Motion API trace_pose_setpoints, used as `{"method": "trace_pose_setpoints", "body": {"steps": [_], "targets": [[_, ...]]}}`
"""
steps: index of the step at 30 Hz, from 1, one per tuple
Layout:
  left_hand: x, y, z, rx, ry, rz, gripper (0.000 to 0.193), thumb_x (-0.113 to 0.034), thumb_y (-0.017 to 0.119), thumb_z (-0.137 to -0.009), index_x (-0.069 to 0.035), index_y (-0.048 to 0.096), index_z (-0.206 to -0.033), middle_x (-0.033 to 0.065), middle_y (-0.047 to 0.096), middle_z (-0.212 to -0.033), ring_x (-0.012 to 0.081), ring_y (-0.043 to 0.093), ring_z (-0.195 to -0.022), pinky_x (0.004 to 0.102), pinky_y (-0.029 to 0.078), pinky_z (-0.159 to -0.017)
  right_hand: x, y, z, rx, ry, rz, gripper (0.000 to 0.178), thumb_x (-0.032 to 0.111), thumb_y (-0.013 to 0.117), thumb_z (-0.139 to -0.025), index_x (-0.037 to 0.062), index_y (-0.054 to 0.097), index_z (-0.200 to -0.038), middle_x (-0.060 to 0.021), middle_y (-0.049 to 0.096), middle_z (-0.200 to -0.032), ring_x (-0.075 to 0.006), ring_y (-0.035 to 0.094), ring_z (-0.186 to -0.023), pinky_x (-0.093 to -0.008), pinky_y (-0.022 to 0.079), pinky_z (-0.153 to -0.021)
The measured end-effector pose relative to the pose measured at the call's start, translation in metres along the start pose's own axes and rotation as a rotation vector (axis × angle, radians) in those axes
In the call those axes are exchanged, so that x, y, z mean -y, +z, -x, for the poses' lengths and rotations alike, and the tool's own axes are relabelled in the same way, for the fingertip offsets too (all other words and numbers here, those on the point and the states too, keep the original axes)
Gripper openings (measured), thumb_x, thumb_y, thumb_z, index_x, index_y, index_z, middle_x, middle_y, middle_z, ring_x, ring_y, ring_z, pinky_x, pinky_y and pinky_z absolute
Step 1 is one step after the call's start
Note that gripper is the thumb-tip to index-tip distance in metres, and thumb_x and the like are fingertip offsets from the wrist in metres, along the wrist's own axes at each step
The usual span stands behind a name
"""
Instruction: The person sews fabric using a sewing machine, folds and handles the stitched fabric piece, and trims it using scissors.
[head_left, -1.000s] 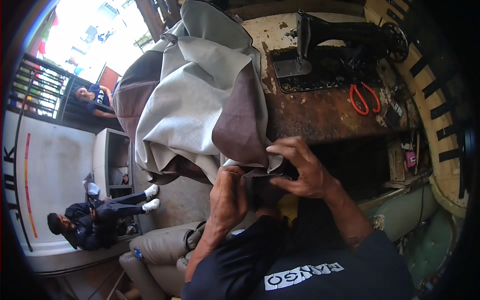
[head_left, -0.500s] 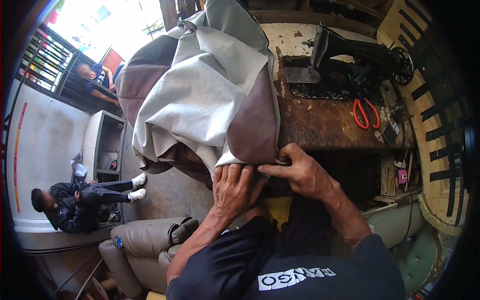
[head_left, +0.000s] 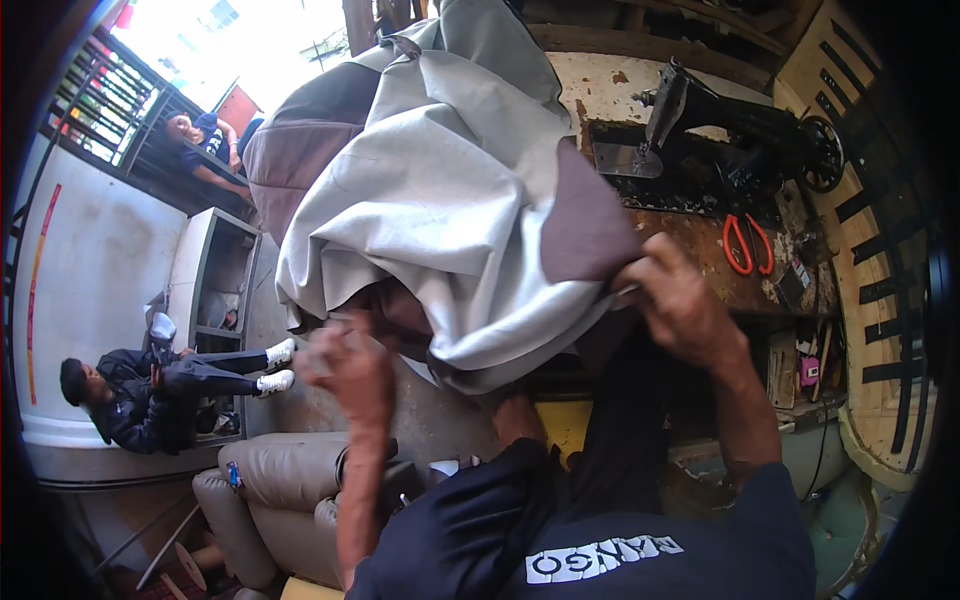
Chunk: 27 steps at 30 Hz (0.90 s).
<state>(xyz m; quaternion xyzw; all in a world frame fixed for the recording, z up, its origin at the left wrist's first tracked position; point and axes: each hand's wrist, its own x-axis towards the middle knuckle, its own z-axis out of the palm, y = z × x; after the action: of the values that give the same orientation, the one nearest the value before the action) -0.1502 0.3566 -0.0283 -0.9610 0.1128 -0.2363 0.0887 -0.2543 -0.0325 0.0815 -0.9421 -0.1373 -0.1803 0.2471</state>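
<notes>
A large sewn leatherette cover (head_left: 420,200), pale grey with dark brown panels, hangs in folds over the table's left part and down its front. At its right corner my right hand (head_left: 682,300) is closed on the edge of the brown panel, pulling the material taut. Beside the lower left edge of the cover is my left hand (head_left: 352,368), raised and smeared by motion. Whether its fingers hold any of the material cannot be made out.
A black sewing machine (head_left: 735,125) stands on the worn wooden table (head_left: 690,235), with orange-handled scissors (head_left: 748,245) in front of it. A brown padded seat (head_left: 285,480) stands at lower left. One person (head_left: 150,395) sits at left; another (head_left: 205,150) leans in behind.
My hands have moved apart: the left went left, away from the cover's front edge, and the right carried its corner rightward. The brown panel shifted right and the grey folds spread out.
</notes>
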Motion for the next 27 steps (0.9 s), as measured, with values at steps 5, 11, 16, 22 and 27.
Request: {"method": "trace_pose_setpoints", "body": {"steps": [5,11,16,22,27], "targets": [[0.015,-0.069,-0.032,-0.194,0.208,0.573,0.047,-0.010,0.083,-0.081,-0.009,0.063,-0.124,0.0155,0.056,-0.133,0.0345,0.057,-0.119,0.0485,0.049,-0.100,0.004,-0.012,-0.023,-0.054,-0.053,-0.072,0.029,-0.011,0.074,-0.076,0.0044,0.064,-0.099,-0.0115,0.053,-0.097,-0.0305,0.063,-0.088,-0.0429,0.053,-0.072],[-0.035,-0.067,-0.044,-0.060,0.441,1.076,0.095,-0.020,0.094,-0.071,-0.007,0.041,-0.147,0.0246,0.044,-0.152,0.0447,0.043,-0.142,0.0542,0.038,-0.117,0.034,-0.058,-0.057,-0.207,-0.196,-0.076,0.026,-0.008,0.073,-0.072,0.0051,0.064,-0.093,-0.0084,0.053,-0.091,-0.0260,0.060,-0.084,-0.0379,0.048,-0.068],[-0.045,-0.075,-0.083,-0.137,0.194,1.840,0.081,-0.016,0.087,-0.080,-0.006,0.041,-0.146,0.0235,0.044,-0.152,0.0409,0.038,-0.148,0.0520,0.035,-0.120,0.052,-0.121,-0.058,-0.327,-0.254,0.123,0.024,-0.005,0.070,-0.067,0.0051,0.063,-0.088,-0.0052,0.052,-0.088,-0.0202,0.055,-0.084,-0.0325,0.044,-0.068],[0.024,-0.101,-0.178,-0.768,-0.028,1.169,0.025,-0.007,0.070,-0.094,0.002,0.067,-0.118,0.0124,0.070,-0.112,0.0256,0.067,-0.117,0.0363,0.049,-0.103,0.038,-0.120,-0.074,-0.383,-0.167,0.080,0.021,-0.011,0.061,-0.078,0.0049,0.062,-0.092,-0.0046,0.049,-0.092,-0.0158,0.053,-0.085,-0.0294,0.043,-0.074],[0.030,-0.254,-0.195,-1.308,0.480,0.400,0.037,-0.013,0.080,-0.088,0.006,0.067,-0.117,0.0172,0.071,-0.107,0.0284,0.071,-0.096,0.0401,0.058,-0.090,0.013,-0.125,-0.090,-0.306,-0.102,0.057,0.016,-0.007,0.066,-0.084,0.0019,0.061,-0.097,-0.0061,0.053,-0.091,-0.0187,0.059,-0.088,-0.0326,0.047,-0.080]]}}
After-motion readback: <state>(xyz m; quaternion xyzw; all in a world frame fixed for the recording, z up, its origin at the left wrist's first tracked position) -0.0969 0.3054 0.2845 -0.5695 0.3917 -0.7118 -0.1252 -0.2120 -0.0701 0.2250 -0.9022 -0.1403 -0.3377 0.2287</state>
